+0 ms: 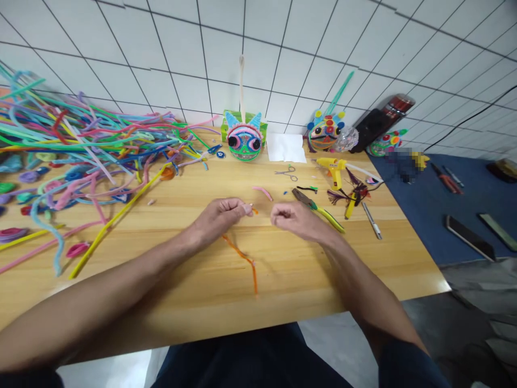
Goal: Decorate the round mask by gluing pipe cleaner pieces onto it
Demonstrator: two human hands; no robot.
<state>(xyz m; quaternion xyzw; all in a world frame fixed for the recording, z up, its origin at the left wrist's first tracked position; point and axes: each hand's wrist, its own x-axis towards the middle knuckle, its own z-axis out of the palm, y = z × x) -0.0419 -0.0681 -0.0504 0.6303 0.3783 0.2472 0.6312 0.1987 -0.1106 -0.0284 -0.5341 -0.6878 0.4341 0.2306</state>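
My left hand [226, 216] pinches an orange pipe cleaner [238, 250]; a short end pokes out past the thumb, and the long part hangs down below the palm with a bend in it. Just to the right, my right hand [294, 217] is closed with its fingers curled in, apart from the left. Whether it grips anything is hidden. Pliers [317, 209] with yellow-green handles lie right beside it. Beyond the hands are a short pink pipe cleaner piece [263, 192] and small scissors [287, 173].
Pipe cleaners [100, 137] are heaped along the left. At the back stand a blue-eared mask figure [243, 137], white paper [286, 147] and another colourful figure [325, 132]. A yellow glue gun [333, 170], tassels [355, 193] and a pen [371, 221] lie right. A dark bottle [383, 121] leans against the wall.
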